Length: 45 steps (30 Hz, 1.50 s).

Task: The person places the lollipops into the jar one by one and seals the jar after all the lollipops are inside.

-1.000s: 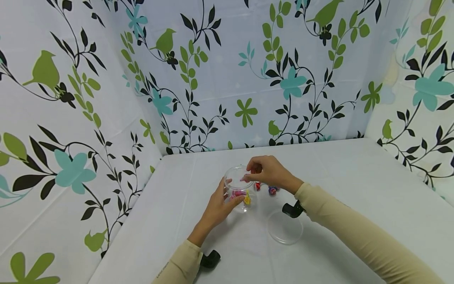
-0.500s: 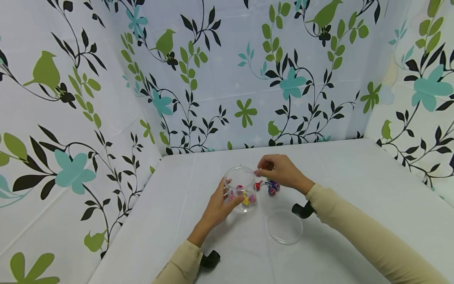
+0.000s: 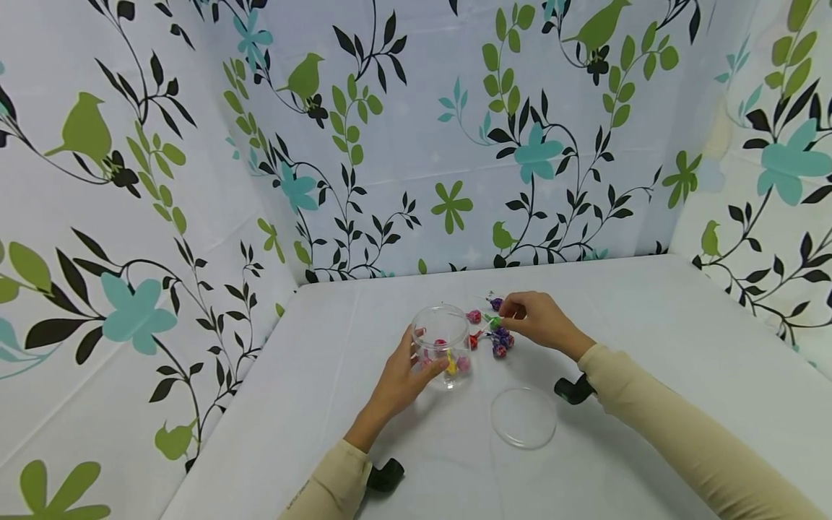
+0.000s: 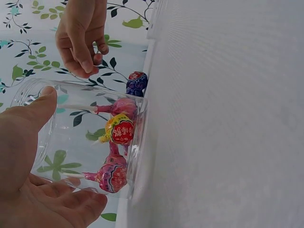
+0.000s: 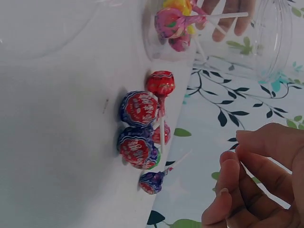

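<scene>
My left hand (image 3: 398, 377) grips a clear round jar (image 4: 71, 126) around its side, thumb near the mouth. Inside lie several wrapped lollipops, among them a yellow lollipop (image 4: 119, 130) and a pink lollipop (image 4: 113, 174). To the right of the jar, loose lollipops sit in a small heap: a red lollipop (image 5: 161, 83), a purple-and-red lollipop (image 5: 138, 108) and others, one with a green wrapper (image 3: 495, 323) partly hidden. Over the heap's right side hovers my right hand (image 3: 539, 319), fingers loosely bent, thumb and fingertips apart from any lollipop in the right wrist view.
A clear round lid (image 3: 523, 419) lies flat on the white-covered table (image 3: 624, 318), nearer to me than the heap. Black wrist cameras (image 3: 386, 475) sit at both cuffs. Patterned curtains (image 3: 390, 144) close off the back and both sides.
My right hand has moved from the jar's mouth rightward to the heap, uncovering more lollipops. A pink lollipop now shows at the jar's right inside. The left hand and jar have stayed put.
</scene>
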{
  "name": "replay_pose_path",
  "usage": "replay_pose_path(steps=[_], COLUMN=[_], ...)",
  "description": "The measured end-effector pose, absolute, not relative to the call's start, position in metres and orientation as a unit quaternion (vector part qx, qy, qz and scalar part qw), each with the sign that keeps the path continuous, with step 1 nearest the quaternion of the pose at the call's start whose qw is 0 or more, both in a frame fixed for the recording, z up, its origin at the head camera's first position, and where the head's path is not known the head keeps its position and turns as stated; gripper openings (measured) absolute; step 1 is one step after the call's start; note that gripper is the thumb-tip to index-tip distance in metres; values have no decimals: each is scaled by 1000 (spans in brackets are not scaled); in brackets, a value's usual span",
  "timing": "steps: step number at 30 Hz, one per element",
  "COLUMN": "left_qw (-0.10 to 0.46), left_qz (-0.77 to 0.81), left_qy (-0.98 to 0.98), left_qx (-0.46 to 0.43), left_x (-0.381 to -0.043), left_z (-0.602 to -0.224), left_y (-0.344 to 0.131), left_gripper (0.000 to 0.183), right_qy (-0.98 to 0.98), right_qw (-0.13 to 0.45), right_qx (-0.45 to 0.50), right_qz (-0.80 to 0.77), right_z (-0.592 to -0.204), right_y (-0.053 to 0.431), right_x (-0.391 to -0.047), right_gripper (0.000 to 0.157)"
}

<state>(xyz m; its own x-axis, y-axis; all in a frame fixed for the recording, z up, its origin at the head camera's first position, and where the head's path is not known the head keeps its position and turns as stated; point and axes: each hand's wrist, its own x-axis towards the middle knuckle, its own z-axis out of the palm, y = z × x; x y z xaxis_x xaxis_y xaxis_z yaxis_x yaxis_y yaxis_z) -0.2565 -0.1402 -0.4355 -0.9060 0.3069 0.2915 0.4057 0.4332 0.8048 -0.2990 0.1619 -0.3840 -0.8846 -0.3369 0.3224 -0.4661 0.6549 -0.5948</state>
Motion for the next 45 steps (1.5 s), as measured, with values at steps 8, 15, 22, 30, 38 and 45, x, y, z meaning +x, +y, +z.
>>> replay_pose_path(steps=[8, 15, 22, 30, 38, 45], left_qw=[55, 58, 55, 52, 52, 53], left_qz=[-493, -490, -486, -492, -493, -493], left_qy=[-841, -842, -847, -843, -842, -843], left_qx=[-218, -217, -208, -211, -214, -211], left_x=[-257, -259, -256, -257, -257, -256], left_z=[-435, -436, -434, -436, -437, -435], left_y=[-140, -140, -140, -141, -141, -140], left_gripper=[96, 94, 96, 96, 96, 94], right_qy=[-913, -916, -919, -918, -921, -921], right_qw=[73, 63, 50, 36, 22, 18], right_qx=[203, 205, 196, 199, 197, 194], right_qz=[345, 339, 338, 343, 337, 337], right_z=[-398, -405, -410, -417, -422, -425], right_y=[167, 168, 168, 169, 167, 166], right_x=[-304, -308, -309, -310, -312, -314], right_gripper=[8, 8, 8, 10, 10, 16])
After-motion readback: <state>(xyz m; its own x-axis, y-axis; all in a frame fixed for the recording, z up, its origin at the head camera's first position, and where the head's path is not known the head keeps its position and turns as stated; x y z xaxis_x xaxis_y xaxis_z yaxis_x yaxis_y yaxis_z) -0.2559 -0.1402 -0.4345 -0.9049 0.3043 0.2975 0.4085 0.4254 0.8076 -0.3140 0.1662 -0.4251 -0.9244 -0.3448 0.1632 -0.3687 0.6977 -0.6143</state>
